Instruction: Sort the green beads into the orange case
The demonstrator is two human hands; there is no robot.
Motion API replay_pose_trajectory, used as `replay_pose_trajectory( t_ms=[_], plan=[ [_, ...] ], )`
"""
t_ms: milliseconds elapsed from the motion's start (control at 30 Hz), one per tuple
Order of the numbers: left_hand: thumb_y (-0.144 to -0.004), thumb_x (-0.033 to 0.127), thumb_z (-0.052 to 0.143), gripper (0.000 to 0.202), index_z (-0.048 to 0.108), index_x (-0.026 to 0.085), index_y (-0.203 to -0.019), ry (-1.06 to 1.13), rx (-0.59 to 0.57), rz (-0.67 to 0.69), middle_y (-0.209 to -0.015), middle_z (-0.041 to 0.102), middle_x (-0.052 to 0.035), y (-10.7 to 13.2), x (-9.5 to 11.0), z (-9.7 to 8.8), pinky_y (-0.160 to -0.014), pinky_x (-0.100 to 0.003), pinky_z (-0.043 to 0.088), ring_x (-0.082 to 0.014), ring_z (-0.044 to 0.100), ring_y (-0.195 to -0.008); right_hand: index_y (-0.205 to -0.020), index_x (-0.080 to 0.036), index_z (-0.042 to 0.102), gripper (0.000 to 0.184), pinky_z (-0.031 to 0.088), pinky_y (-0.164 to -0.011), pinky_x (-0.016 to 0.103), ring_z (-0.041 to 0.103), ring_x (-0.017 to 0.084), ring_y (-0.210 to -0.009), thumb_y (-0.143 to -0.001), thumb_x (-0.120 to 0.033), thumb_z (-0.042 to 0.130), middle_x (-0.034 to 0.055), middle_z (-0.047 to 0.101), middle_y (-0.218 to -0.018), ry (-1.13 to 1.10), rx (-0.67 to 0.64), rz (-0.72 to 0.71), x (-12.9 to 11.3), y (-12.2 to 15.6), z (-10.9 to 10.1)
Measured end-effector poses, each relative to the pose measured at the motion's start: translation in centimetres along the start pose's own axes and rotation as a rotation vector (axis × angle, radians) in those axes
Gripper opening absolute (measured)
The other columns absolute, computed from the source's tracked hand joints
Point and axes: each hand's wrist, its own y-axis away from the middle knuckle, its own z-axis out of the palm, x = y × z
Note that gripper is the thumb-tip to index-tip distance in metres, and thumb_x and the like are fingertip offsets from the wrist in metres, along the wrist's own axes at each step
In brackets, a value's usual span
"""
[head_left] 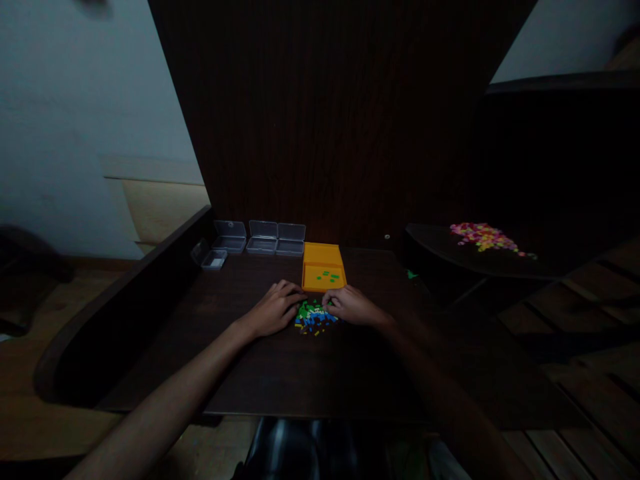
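A pile of small coloured pieces, green, white, blue and yellow, lies on the dark wooden table. Just behind it stands an opened yellow box, with several green pieces in its near half. My left hand rests at the pile's left edge, fingers stretched out and apart, holding nothing that shows. From the right, my right hand reaches over the pile's edge with thumb and fingertips drawn together. Whatever may be between those fingertips is too small to make out.
Several clear plastic boxes with raised lids line the table's back left. A raised side board bounds the left. On a curved dark surface at right sits a heap of pink and yellow pieces. A green scrap lies below it.
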Motion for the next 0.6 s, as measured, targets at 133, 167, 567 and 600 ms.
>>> replay_pose_trajectory(
  t_ms=[133, 167, 567, 600],
  plan=[
    [-0.093, 0.023, 0.043, 0.029, 0.065, 0.021, -0.112, -0.011, 0.003, -0.004, -0.119, 0.059, -0.0091, 0.0, 0.2, -0.2, -0.098, -0.046, 0.039, -0.0255, 0.047, -0.113, -0.094, -0.016, 0.07, 0.017, 0.034, -0.061, 0.022, 0.052, 0.011, -0.06, -0.085, -0.023, 0.057, 0.0, 0.063, -0.068, -0.012, 0.037, -0.022, 0.2, 0.0, 0.2],
    [-0.094, 0.024, 0.043, 0.028, 0.065, 0.021, -0.11, -0.014, 0.001, -0.003, -0.119, 0.059, -0.0089, 0.0, 0.2, -0.2, -0.098, -0.045, 0.04, -0.0254, 0.048, -0.112, -0.094, -0.016, 0.07, 0.017, 0.034, -0.06, 0.022, 0.051, 0.011, -0.059, -0.085, -0.023, 0.057, -0.0004, 0.062, -0.067, -0.02, 0.052, -0.024, 0.2, 0.0, 0.2],
    [-0.095, 0.024, 0.042, 0.025, 0.063, 0.02, -0.108, -0.039, 0.012, -0.011, -0.11, 0.066, -0.0068, -0.2, -0.2, 0.0, -0.094, -0.043, 0.04, -0.0244, 0.053, -0.108, -0.093, -0.013, 0.069, 0.026, 0.032, -0.055, 0.021, 0.054, 0.013, -0.059, -0.087, -0.03, 0.051, 0.0022, 0.065, -0.069, -0.066, 0.253, 0.072, 3.9, -0.4, -2.3],
    [-0.095, 0.024, 0.042, 0.024, 0.063, 0.02, -0.108, -0.04, 0.014, -0.015, -0.11, 0.066, -0.007, -0.2, -0.2, -0.1, -0.094, -0.043, 0.04, -0.0246, 0.053, -0.108, -0.093, -0.013, 0.07, 0.026, 0.033, -0.055, 0.021, 0.055, 0.013, -0.059, -0.086, -0.03, 0.051, 0.0026, 0.066, -0.07, -0.052, 0.255, 0.089, 4.2, -0.6, -2.3]
  ],
)
